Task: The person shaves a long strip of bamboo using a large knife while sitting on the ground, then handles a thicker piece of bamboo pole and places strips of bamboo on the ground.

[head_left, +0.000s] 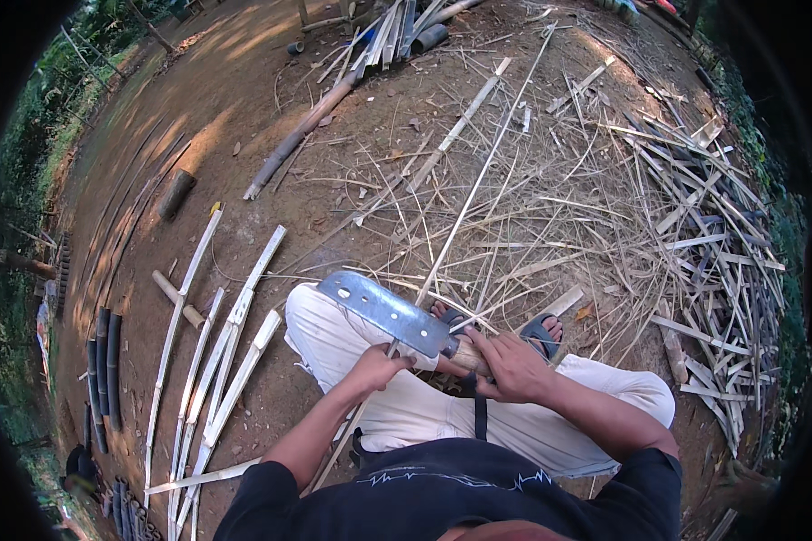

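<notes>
My right hand (516,366) is wrapped round the wooden handle of a big cleaver-like knife (383,311). Its broad grey blade has several small holes and points left, above my lap. A long, thin bamboo strip (478,185) passes under the blade, running from the far ground down toward my left side. Close to the blade's lower edge, my left hand (379,370) grips this strip with closed fingers. The blade hides the part of the strip where the two cross, so I cannot tell whether it cuts in.
Split bamboo lengths (235,316) lie at my left, near dark bamboo tubes (114,370). A heap of bamboo slats (713,243) spreads along the right. Thin shavings (550,216) litter the ground ahead, and a bamboo pole (302,135) lies beyond. My sandalled foot (541,335) is close by.
</notes>
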Tool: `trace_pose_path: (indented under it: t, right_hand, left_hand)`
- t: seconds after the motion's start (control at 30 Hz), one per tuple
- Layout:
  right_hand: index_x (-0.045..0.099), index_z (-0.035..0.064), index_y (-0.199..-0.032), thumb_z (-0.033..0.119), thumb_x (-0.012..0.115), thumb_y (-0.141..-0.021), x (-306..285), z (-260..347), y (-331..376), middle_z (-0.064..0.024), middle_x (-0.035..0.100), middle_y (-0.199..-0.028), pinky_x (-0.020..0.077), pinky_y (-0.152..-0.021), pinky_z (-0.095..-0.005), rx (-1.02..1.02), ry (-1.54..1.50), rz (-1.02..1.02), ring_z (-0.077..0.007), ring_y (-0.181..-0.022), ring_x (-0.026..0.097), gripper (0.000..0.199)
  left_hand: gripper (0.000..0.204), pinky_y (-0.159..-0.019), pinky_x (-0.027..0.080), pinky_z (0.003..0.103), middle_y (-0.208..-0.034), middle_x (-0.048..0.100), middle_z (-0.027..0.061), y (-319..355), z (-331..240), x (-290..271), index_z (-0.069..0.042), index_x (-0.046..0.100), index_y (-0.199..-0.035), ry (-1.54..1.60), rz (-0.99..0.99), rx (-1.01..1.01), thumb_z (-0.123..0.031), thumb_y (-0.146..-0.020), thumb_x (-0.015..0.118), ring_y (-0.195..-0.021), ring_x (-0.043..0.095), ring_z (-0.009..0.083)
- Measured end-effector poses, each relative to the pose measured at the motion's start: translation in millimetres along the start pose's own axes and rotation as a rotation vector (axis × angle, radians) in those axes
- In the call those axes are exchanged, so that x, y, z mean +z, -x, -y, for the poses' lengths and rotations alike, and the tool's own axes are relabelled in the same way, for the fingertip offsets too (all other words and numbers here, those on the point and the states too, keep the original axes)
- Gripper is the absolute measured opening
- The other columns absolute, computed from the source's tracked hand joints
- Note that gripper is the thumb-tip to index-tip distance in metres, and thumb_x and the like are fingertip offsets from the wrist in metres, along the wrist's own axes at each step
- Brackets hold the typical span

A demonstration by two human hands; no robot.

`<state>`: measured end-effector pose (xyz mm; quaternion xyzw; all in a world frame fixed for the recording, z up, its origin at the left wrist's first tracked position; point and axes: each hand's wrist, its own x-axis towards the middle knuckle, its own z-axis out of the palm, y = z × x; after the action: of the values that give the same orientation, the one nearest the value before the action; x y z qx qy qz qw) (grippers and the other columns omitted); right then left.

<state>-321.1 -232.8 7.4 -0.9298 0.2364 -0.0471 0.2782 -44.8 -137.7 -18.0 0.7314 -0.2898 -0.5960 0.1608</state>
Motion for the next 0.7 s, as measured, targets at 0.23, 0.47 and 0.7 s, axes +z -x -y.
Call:
trace_pose_path:
  t: [0.23,0.47,0.7]
  right_hand:
    - [0.046,0.0015,-0.141,0.029,0.067,-0.082,-27,10,-18,-0.0233,0.065,-0.1,0.0502,-0.085,-0.0479,0.068,0.136,0.018,-0.0394,-0.089,0.066,0.069]
    - [0.059,0.0059,-0.09,0.043,0.076,-0.076,-10,-28,-26,-0.0114,0.067,-0.082,0.053,-0.074,-0.0396,0.097,0.339,-0.058,-0.0282,-0.08,0.069,0.043]
    - [0.06,0.0034,-0.089,0.043,0.073,-0.08,-37,-56,-40,-0.0171,0.069,-0.079,0.0563,-0.069,-0.0452,0.451,0.169,0.01,-0.0348,-0.075,0.071,0.043]
  left_hand:
    - [0.029,-0.042,0.024,0.028,-0.057,0.036,-0.0055,28,-23,19,-0.008,0.052,-0.084,0.324,0.319,-0.068,-0.025,-0.09,0.074,-0.043,0.032,0.0066]
    - [0.035,-0.04,0.023,0.025,-0.055,0.033,-0.0063,25,-4,24,-0.013,0.044,-0.072,0.574,0.537,-0.159,-0.018,-0.092,0.072,-0.042,0.029,0.0052]
    - [0.034,-0.038,0.023,0.025,-0.055,0.032,-0.0052,37,17,14,-0.012,0.042,-0.073,0.629,0.591,-0.221,-0.015,-0.093,0.069,-0.041,0.03,0.0052]
